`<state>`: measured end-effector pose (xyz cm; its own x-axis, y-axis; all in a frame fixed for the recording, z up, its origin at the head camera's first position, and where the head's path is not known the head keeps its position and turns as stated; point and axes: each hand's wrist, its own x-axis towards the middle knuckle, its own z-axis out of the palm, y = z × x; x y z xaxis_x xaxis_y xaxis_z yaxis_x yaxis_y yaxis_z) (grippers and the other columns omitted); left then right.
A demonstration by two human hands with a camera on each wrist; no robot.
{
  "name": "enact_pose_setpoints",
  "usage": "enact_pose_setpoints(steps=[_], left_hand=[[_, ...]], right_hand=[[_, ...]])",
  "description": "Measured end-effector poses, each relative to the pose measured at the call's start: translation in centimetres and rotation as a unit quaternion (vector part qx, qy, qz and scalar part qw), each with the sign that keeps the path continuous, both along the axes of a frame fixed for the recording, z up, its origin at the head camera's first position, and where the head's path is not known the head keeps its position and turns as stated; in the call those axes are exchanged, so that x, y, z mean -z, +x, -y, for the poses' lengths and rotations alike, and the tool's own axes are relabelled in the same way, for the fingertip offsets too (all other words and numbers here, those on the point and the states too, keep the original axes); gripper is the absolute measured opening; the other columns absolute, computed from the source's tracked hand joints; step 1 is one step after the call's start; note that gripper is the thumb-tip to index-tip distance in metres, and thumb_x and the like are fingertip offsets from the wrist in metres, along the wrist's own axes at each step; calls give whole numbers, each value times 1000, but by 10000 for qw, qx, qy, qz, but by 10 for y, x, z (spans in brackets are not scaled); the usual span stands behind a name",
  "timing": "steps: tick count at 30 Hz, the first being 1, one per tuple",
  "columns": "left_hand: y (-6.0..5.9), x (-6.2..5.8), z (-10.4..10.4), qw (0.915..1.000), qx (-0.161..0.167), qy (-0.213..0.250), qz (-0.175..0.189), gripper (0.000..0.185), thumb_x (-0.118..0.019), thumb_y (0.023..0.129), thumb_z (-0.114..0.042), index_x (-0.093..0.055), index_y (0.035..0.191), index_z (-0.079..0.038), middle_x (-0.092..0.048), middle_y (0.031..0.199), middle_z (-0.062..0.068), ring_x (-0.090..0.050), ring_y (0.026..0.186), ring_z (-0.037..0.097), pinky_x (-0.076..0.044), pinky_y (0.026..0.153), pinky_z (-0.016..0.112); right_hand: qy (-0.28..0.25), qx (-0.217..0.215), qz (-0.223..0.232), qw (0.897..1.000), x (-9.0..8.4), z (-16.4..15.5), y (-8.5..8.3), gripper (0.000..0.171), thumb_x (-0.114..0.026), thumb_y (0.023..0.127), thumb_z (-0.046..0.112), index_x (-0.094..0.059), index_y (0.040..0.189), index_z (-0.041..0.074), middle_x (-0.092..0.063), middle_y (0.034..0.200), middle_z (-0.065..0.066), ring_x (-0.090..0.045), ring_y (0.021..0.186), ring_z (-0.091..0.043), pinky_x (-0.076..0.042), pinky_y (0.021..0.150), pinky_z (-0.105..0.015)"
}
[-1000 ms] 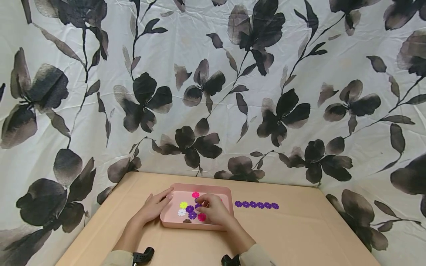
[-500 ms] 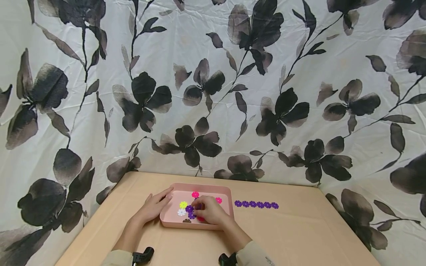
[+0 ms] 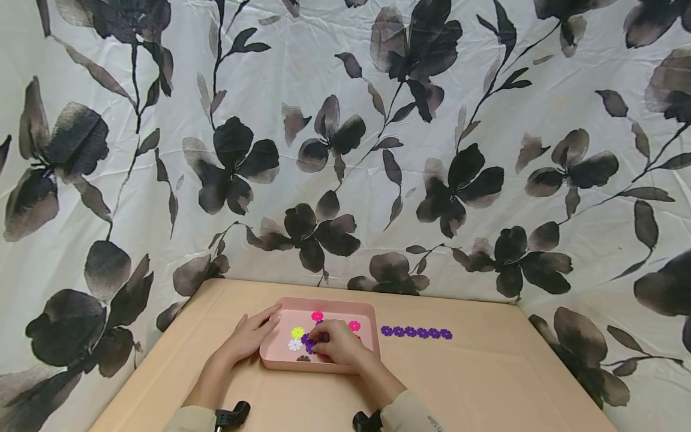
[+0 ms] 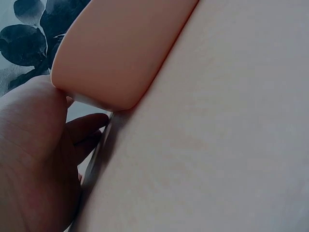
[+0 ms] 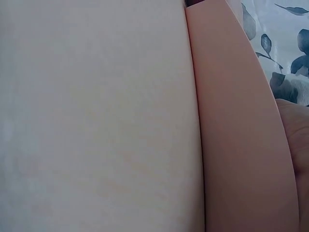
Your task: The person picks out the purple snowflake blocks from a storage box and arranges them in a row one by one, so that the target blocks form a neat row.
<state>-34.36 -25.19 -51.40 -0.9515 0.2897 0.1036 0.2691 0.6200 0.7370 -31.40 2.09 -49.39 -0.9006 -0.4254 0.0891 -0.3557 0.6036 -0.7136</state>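
Note:
A shallow pink tray lies on the table, holding several small flower-shaped pieces. My left hand holds the tray's left side; its thumb reaches over the rim and other fingers curl outside the wall, as the left wrist view shows. Inside the tray, my right hand bends low, thumb and forefinger pinching at a purple flower piece, largely covered by the fingers. Near them lie a yellow flower, a white flower, a brown flower and pink flowers. The right wrist view catches only the hand's edge beyond the tray wall.
Right of the tray, a straight row of several purple flowers lies on the tan table. A floral cloth hangs behind the table's back edge. Dark wrist bands sit at both sleeves.
My right hand has shifted slightly left and toward me within the tray, covering more purple pieces and uncovering a pink flower at the right. The left hand and the purple row stay put.

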Motion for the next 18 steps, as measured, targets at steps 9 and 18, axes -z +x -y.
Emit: enact_pose_setpoints(steps=[9, 18], left_hand=[[0, 2, 1, 10000, 9, 1, 2, 55, -42, 113, -42, -40, 162, -18, -39, 166, 12, -33, 155, 42, 9, 124, 72], [1, 1, 0, 10000, 3, 41, -8, 54, -42, 113, -42, -41, 161, -18, -39, 166, 12, -33, 155, 42, 9, 124, 72]], right_hand=[[86, -58, -162, 9998, 2, -1, -1, 11, -80, 91, 11, -84, 100, 16, -70, 95, 10, -58, 86, -3, -53, 78, -17], [184, -30, -127, 9997, 4, -1, -1, 14, -84, 88, 16, -84, 102, 18, -71, 98, 11, -60, 88, -4, -53, 79, -18]])
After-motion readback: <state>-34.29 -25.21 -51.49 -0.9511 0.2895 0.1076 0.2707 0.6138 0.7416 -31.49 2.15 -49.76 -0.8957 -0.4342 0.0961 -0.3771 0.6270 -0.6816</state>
